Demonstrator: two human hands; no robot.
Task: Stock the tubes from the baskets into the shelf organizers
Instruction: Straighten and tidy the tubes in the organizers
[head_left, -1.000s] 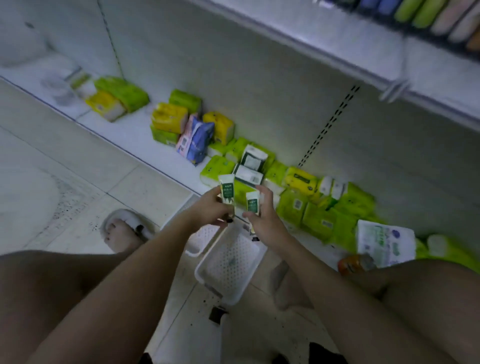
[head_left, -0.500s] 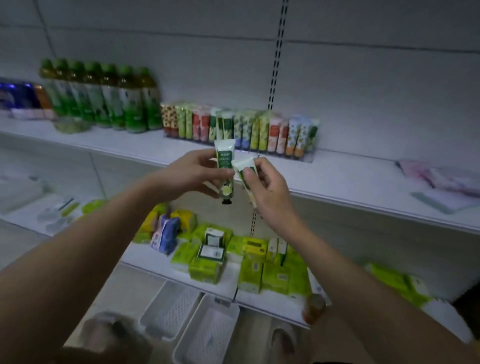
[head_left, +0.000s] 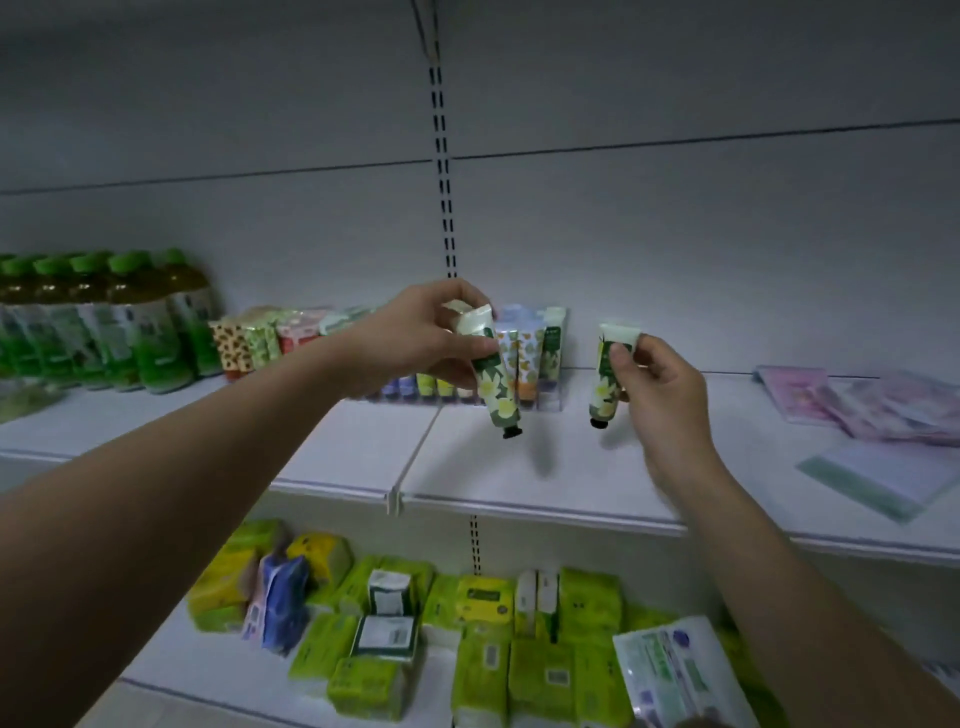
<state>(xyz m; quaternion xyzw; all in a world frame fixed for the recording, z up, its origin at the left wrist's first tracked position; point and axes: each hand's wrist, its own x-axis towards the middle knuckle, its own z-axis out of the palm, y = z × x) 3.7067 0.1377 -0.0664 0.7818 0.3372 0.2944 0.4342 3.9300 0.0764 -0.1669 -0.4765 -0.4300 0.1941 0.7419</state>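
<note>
1. Now, both hands are raised at mid-frame over the middle shelf (head_left: 545, 467): the left hand (head_left: 415, 338) pinches a floral tube (head_left: 491, 374) near its crimped top, cap hanging down and tilted toward the lower right, while the right hand (head_left: 660, 379) pinches a second tube (head_left: 605, 379) near its top between thumb and fingers, cap down.
2. The clear organizer (head_left: 530, 358), at centre just behind the left hand's tube, already holds a tight row of upright tubes; the right hand's tube hangs a little to its right, above bare shelf.
3. Likely trouble: each tube is held only by its flat end, so it could swing or slip as it goes in. A swinging cap could catch the organizer's front wall or knock the packed tubes over.
4. The row looks crowded, so forcing a tube into a narrow gap may tip its neighbours. Whether a free slot remains I cannot tell, as the left hand hides part of the row.
5. The shelf is smooth and white, with a seam and clip at its front edge below centre. Green-capped bottles (head_left: 104, 322) stand at the left, pink packets (head_left: 872, 405) lie at the right.
6. The lower shelf (head_left: 208, 670) at the bottom carries green and yellow tissue packs (head_left: 540, 670); the back wall is plain pale panelling in dim light.
</note>
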